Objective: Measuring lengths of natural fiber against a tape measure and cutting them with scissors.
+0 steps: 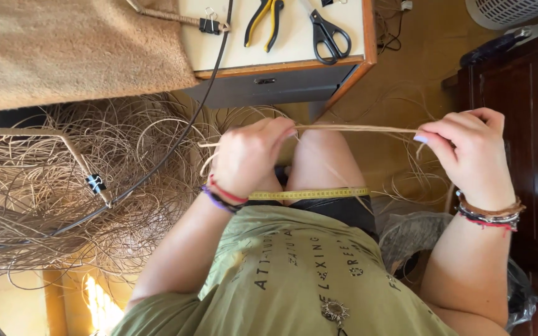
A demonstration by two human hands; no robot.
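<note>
In the head view, a thin bundle of pale tan straw-like fibre strands (356, 129) is held stretched level between the two hands, above the bare knee (322, 158); the left hand (247, 158) is closed around one end of the bundle, fingers curled in and pinched on the strands, with loose ends curling out beside the knuckles; the right hand (468, 152) is closed on the other end, the strands being gripped between thumb and fingertips; the two hands are kept well apart, with the strands taut between them. Red and purple cord bracelets (222, 196) are worn on the left wrist, and brown and dark beaded bracelets (490, 214) on the right wrist; a yellow measuring tape (309, 194) is laid across the lap, just above the hem of the olive-green printed shirt (294, 274).

Beside the left hand a large tangled heap of loose tan fibre (51, 180) is seen, in which a fibre-wrapped rod frame (63, 140) is lying with a black binder clip (96, 183) fastened to it; a black cable (175, 137) is run across the heap. Beyond the knee a cream-topped wooden table (231, 37) is placed; on it black-handled scissors (328, 34) and yellow-handled pliers (266, 22) are laid near each other; a coarse tan woven mat (63, 43) is spread beside the table. A dark wooden cabinet (530, 93) is stood close to the right hand.
</note>
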